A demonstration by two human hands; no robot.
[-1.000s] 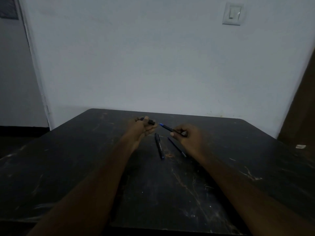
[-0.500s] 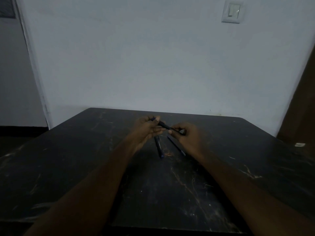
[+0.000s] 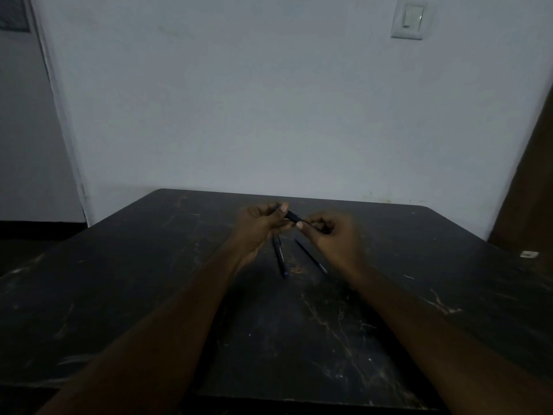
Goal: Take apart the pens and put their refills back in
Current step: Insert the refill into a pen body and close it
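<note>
Above the dark scratched table (image 3: 344,339), both hands pinch one slim black pen (image 3: 292,217); its long axis slants from far-left down to near-right; the left hand (image 3: 259,225) closes on its upper end, the right hand (image 3: 330,235) on its lower end; below them two more thin pens (image 3: 280,255) lie flat, their near tips spreading apart.

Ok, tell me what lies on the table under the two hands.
Below the left hand and right hand, which hold a dark pen between them, two pens lie on the table: one and another. Their far ends are hidden by the hands.
</note>
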